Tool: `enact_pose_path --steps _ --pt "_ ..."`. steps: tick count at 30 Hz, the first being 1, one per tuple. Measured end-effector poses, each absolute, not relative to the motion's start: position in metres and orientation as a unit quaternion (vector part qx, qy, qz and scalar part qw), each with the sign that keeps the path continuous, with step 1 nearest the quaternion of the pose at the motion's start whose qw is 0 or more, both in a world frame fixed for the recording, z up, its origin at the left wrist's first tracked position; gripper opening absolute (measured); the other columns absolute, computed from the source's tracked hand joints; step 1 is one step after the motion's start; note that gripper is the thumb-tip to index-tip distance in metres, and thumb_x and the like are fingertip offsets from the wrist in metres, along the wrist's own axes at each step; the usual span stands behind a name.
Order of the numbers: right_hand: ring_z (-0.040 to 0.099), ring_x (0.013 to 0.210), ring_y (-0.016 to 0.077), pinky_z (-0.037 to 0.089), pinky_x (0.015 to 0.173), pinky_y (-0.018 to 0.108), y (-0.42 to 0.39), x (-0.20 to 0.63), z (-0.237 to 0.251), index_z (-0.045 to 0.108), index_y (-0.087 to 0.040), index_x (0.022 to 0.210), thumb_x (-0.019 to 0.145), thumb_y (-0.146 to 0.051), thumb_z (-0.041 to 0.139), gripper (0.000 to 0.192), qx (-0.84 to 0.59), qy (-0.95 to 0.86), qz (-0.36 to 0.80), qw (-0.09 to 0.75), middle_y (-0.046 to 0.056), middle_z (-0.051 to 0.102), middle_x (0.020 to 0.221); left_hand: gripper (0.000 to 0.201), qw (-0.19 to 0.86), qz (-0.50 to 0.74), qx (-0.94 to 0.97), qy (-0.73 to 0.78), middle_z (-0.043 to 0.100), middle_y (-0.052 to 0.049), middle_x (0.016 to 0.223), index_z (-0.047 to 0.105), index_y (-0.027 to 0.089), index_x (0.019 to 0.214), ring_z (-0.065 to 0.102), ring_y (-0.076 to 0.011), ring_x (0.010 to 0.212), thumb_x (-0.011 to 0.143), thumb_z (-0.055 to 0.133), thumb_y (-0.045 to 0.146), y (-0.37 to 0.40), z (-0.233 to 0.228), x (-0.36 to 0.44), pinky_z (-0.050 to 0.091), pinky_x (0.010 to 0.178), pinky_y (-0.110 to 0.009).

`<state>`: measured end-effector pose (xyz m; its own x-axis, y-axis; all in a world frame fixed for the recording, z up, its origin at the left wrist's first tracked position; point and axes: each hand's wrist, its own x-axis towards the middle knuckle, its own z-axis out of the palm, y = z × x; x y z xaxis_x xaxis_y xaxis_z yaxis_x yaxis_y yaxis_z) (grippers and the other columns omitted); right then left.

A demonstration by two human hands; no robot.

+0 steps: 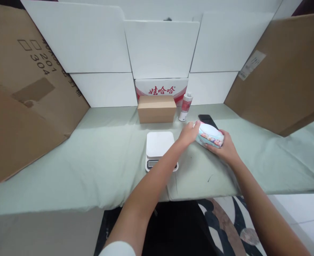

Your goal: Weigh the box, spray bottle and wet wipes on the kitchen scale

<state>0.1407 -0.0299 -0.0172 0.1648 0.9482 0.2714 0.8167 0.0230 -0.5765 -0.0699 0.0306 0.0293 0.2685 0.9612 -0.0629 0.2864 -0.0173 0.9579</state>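
Observation:
A soft pack of wet wipes (210, 134), pale blue with a white oval lid and colourful print, is held slightly above the cloth-covered table. My left hand (190, 133) grips its left end, fingers closed on it. At its right end my right hand (226, 147) is wrapped round the lower side and edge. Behind the pack lies a dark phone-like flat object (207, 119), partly hidden by it. A white kitchen scale (160, 144) sits left of the pack, its display partly covered by my left forearm.
Behind the scale stands a small brown cardboard box (157, 110), with a white and red bottle (185, 106) beside it. White panels (162, 49) form the back. Large cardboard sheets flank the left (31, 99) and right (282, 78). The table's front edge is near my forearms.

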Motion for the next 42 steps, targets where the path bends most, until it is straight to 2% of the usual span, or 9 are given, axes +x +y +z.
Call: enact_pose_path --steps 5,10,15,17,21,24,31,36,42 --pt "0.053 0.134 0.0504 0.046 0.109 0.062 -0.014 0.129 0.019 0.046 -0.020 0.154 0.072 -0.071 0.075 0.101 -0.701 -0.703 -0.022 0.114 0.023 0.057 0.148 0.052 0.460 0.447 0.581 0.501 0.059 -0.019 0.156 0.063 0.021 0.136 0.049 -0.0369 0.152 0.101 0.049 0.057 0.023 0.023 -0.071 0.036 0.127 -0.052" --pt "0.065 0.122 0.0426 0.055 0.093 0.048 0.015 0.096 0.050 0.034 -0.019 0.164 0.076 -0.062 0.075 0.106 -0.702 -0.709 0.059 0.015 0.022 0.059 0.145 0.045 0.321 0.615 0.588 0.416 0.075 -0.012 0.129 0.070 0.022 0.116 0.066 -0.0298 0.128 0.102 0.049 0.059 0.020 0.046 -0.139 0.046 0.116 -0.046" --pt "0.074 0.093 0.0334 0.059 0.068 0.039 0.031 0.100 0.068 0.040 -0.025 0.161 0.068 -0.058 0.085 0.108 -0.727 -0.655 0.202 0.034 0.018 0.065 0.141 0.035 0.183 0.681 0.531 0.469 0.076 -0.007 0.119 0.071 0.024 0.108 0.068 -0.0225 0.120 0.102 0.049 0.050 0.040 0.022 -0.266 0.051 0.105 -0.034" --pt "0.074 0.093 0.0330 0.060 0.066 0.040 0.031 0.107 0.071 0.052 -0.027 0.151 0.067 -0.057 0.085 0.095 -0.734 -0.617 0.275 0.073 0.014 0.071 0.133 0.029 0.153 0.677 0.488 0.530 0.076 -0.007 0.116 0.070 0.023 0.103 0.069 -0.0216 0.114 0.097 0.054 0.046 0.047 -0.005 -0.311 0.053 0.100 -0.032" --pt "0.076 0.082 0.0333 0.062 0.062 0.043 0.024 0.099 0.072 0.070 -0.024 0.117 0.071 -0.056 0.081 0.057 -0.691 -0.538 0.450 0.174 0.013 0.079 0.098 0.031 0.186 0.697 0.361 0.591 0.076 -0.009 0.108 0.065 0.021 0.097 0.071 -0.0191 0.095 0.091 0.049 0.046 0.059 -0.045 -0.354 0.050 0.071 -0.026" --pt "0.076 0.077 0.0333 0.062 0.059 0.044 0.017 0.068 0.078 0.067 -0.024 0.122 0.070 -0.053 0.083 0.062 -0.634 -0.548 0.508 0.199 0.012 0.080 0.097 0.033 0.205 0.693 0.369 0.585 0.077 -0.009 0.108 0.065 0.021 0.099 0.072 -0.0180 0.091 0.090 0.051 0.049 0.066 -0.050 -0.357 0.047 0.066 -0.025" --pt "0.074 0.107 0.0365 0.065 0.078 0.046 0.004 -0.020 0.116 0.053 -0.037 0.151 0.075 -0.045 0.082 0.082 -0.518 -0.783 0.305 0.159 0.006 0.071 0.135 0.036 0.228 0.663 0.408 0.585 0.078 -0.009 0.108 0.066 0.023 0.100 0.071 -0.0200 0.094 0.091 0.051 0.054 0.066 -0.047 -0.354 0.050 0.073 -0.028" --pt "0.067 0.120 0.0399 0.059 0.093 0.050 0.003 -0.056 0.107 0.043 -0.034 0.159 0.075 -0.040 0.080 0.092 -0.446 -0.865 0.179 0.146 0.008 0.065 0.139 0.036 0.245 0.656 0.415 0.580 0.078 -0.009 0.108 0.067 0.024 0.100 0.070 -0.0214 0.097 0.092 0.052 0.056 0.066 -0.047 -0.353 0.051 0.076 -0.030" --pt "0.066 0.116 0.0397 0.057 0.090 0.047 0.003 -0.067 0.084 0.040 -0.031 0.162 0.076 -0.034 0.078 0.094 -0.389 -0.911 0.125 0.059 0.013 0.065 0.133 0.035 0.267 0.662 0.400 0.575 0.078 -0.010 0.106 0.066 0.024 0.097 0.071 -0.0222 0.096 0.091 0.055 0.056 0.067 -0.044 -0.352 0.051 0.075 -0.031"
